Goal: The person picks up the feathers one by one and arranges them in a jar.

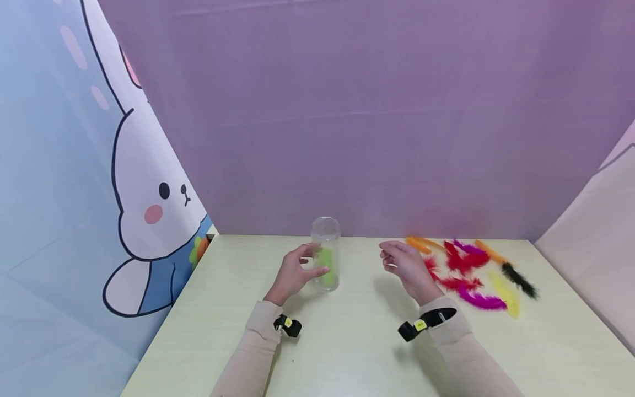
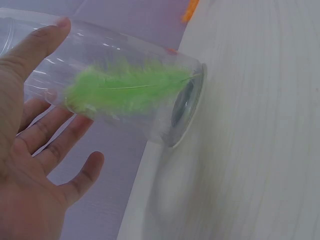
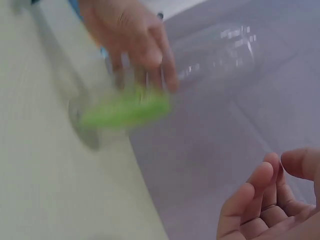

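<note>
A tall clear plastic jar [image 1: 326, 229] stands upright on the table, with one fluffy green feather [image 2: 130, 90] inside near its base. My left hand [image 1: 291, 273] holds the jar from its left side, the thumb on the near wall and fingers reaching round behind; the little finger sticks out apart from it in the left wrist view. To the right of the jar, my right hand [image 1: 404, 266] hovers above the table with nothing in it. Its fingers bend loosely toward the thumb [image 3: 300, 162], near the loose feathers.
Several loose feathers lie on the right of the table [image 1: 357, 347]: orange [image 1: 418, 245], red [image 1: 461, 260], magenta [image 1: 481, 298], yellow [image 1: 506, 292] and black [image 1: 518, 280]. A purple cloth backdrop [image 1: 372, 121] hangs behind, and a rabbit-print curtain [image 1: 149, 187] lines the left.
</note>
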`<state>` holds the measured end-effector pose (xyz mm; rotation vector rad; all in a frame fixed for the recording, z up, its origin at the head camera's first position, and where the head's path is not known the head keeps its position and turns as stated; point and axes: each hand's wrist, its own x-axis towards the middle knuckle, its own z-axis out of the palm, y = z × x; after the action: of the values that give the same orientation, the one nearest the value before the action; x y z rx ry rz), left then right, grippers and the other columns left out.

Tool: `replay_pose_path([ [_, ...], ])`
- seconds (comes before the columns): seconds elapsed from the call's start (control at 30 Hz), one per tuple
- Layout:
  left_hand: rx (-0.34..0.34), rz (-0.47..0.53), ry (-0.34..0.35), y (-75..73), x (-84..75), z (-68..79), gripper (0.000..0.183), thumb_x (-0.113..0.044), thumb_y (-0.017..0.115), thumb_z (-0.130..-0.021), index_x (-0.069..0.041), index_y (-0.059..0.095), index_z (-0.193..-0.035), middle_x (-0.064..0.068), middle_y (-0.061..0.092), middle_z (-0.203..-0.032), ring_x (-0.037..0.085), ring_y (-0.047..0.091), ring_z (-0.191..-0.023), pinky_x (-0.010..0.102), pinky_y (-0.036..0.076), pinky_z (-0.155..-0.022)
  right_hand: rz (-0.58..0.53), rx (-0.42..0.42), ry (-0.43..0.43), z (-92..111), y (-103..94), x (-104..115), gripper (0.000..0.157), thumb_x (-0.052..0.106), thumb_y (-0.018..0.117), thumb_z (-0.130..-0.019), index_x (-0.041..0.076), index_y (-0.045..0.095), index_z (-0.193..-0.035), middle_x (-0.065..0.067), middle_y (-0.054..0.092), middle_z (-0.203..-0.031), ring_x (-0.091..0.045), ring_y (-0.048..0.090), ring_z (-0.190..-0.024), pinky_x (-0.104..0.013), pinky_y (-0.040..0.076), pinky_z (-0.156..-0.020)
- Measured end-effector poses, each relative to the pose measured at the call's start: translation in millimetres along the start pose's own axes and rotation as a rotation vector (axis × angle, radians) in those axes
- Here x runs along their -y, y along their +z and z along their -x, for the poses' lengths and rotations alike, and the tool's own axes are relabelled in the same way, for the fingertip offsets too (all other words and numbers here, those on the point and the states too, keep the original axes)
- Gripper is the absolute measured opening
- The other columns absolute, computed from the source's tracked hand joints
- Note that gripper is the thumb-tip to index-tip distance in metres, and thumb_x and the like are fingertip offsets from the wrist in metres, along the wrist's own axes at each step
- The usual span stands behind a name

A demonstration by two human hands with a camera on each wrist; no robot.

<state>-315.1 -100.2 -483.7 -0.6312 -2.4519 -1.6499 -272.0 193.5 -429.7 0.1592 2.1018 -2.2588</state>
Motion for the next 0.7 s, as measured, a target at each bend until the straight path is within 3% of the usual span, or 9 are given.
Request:
replay_pose_path([
  [0.17,-0.010,0.002,0.000,0.1,0.5,0.0,0.065,-0.030,0.090,-0.078,-0.016,0.064,-0.136,0.007,0.072,-0.122,0.029,0.065,-0.115,0.060,0.050,-0.103,0.060,-0.049,0.012,3,-29.2,-12,0.028,0.025,0.056,-0.107,0.004,0.064,-0.124,0.006,0.062,-0.089,-0.012,0.060,-0.083,-0.018,0.057,-0.079],
  [0.37,-0.003,-0.007,-0.004,-0.8,-1.2,-0.5,0.066,-0.029,0.090,-0.079,-0.012,0.063,-0.136,0.008,0.072,-0.122,0.029,0.065,-0.115,0.058,0.050,-0.103,0.122,-0.113,0.033,9,-55.9,-16,0.029,0.028,0.057,-0.106,0.006,0.064,-0.124,0.008,0.063,-0.089,-0.009,0.061,-0.082,-0.019,0.058,-0.080],
  [0.47,-0.003,-0.013,-0.005,-1.1,-1.6,-0.8,0.067,-0.028,0.089,-0.080,-0.009,0.062,-0.137,0.009,0.072,-0.123,0.029,0.065,-0.115,0.056,0.051,-0.103,0.234,-0.149,0.018,9,-65.9,-17,0.036,0.033,0.058,-0.105,0.004,0.062,-0.127,0.007,0.065,-0.092,-0.009,0.061,-0.084,-0.019,0.058,-0.079],
  [0.7,0.003,-0.009,-0.013,-0.7,-1.7,0.0,0.067,-0.027,0.089,-0.080,-0.009,0.062,-0.138,0.009,0.072,-0.123,0.030,0.065,-0.116,0.057,0.051,-0.104,0.532,-0.196,-0.032,9,-85.0,-20,0.041,0.036,0.057,-0.105,0.002,0.063,-0.128,-0.010,0.067,-0.106,-0.020,0.059,-0.089,-0.022,0.054,-0.073],
])
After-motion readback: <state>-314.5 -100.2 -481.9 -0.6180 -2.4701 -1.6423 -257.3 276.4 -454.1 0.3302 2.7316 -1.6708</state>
